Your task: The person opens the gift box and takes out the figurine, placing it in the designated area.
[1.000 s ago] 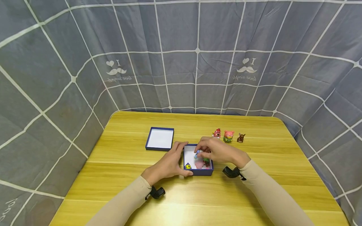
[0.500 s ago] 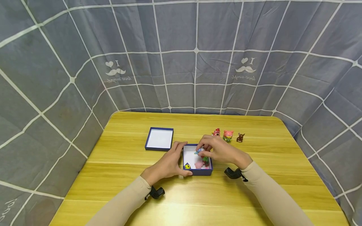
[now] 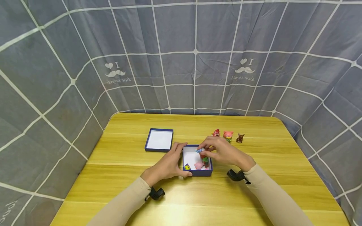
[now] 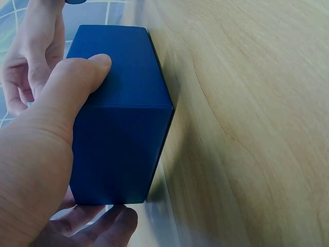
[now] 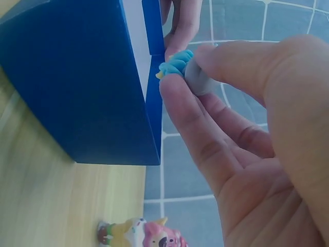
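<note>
while the left hand (image 3: 169, 163) grips the blue box (image 3: 201, 173), the right hand (image 3: 224, 151) pinches a blue-and-grey figurine (image 5: 189, 69) over its opening. only the head view shows the pink figure (image 3: 199, 165) inside.

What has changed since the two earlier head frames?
The right hand, still pinching the small blue figure, has shifted it slightly toward the far rim of the blue box, or raised it; I can't tell which. Nothing was grasped or released. The left hand on the box, the lid and three figures on the table stayed put.
</note>
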`<move>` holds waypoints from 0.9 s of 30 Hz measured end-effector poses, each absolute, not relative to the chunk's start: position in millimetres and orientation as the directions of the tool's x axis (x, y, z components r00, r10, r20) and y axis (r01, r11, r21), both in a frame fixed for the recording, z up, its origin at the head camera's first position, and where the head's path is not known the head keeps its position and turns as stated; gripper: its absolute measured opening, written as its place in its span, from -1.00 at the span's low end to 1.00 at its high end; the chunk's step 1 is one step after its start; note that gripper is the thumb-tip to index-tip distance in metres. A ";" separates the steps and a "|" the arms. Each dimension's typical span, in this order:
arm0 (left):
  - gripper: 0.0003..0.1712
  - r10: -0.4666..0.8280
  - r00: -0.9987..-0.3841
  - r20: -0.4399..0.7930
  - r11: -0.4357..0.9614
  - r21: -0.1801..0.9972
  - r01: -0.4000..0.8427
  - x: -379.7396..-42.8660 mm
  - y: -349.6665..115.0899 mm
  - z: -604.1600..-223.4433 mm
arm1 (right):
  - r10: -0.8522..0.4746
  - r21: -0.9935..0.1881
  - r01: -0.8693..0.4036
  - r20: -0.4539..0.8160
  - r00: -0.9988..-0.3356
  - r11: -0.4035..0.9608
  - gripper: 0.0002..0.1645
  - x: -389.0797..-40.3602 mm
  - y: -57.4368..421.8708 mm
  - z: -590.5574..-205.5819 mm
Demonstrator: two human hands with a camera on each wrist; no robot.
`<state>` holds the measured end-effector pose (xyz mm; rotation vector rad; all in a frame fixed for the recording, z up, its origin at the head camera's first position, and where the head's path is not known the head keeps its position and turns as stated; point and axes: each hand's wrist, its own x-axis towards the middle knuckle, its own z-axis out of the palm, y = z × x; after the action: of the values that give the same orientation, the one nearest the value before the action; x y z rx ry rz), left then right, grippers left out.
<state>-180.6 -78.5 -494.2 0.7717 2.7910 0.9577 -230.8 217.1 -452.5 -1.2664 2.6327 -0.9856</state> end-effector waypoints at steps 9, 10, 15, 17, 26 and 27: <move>0.50 0.486 -0.871 0.076 0.671 0.606 0.427 -179.6 -78.6 -493.7 | -0.705 -0.526 -0.732 0.309 -0.639 0.433 -0.76 -227.5 219.7 -456.2; 0.50 0.486 -0.871 0.077 0.671 0.606 0.428 -179.4 -78.6 -493.7 | -0.703 -0.522 -0.738 0.320 -0.635 0.428 -0.76 -227.3 220.0 -456.6; 0.49 0.487 -0.870 0.079 0.671 0.604 0.430 -179.0 -78.4 -493.7 | -0.697 -0.513 -0.746 0.342 -0.630 0.423 -0.75 -225.6 221.5 -457.2; 0.49 0.488 -0.869 0.078 0.671 0.604 0.431 -179.0 -78.4 -493.9 | -0.694 -0.513 -0.747 0.346 -0.631 0.423 -0.75 -225.3 222.0 -457.5; 0.48 0.486 -0.870 0.080 0.671 0.604 0.431 -179.9 -78.3 -494.2 | -0.687 -0.489 -0.771 0.392 -0.612 0.409 -0.73 -225.5 224.8 -460.8; 0.48 0.487 -0.870 0.081 0.670 0.604 0.431 -179.9 -78.4 -494.1 | -0.685 -0.486 -0.771 0.394 -0.613 0.411 -0.73 -225.2 225.2 -461.0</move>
<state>-179.9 -78.4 -494.1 0.7684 2.7908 0.9752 -225.2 225.2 -461.0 -1.4270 2.7481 -1.0662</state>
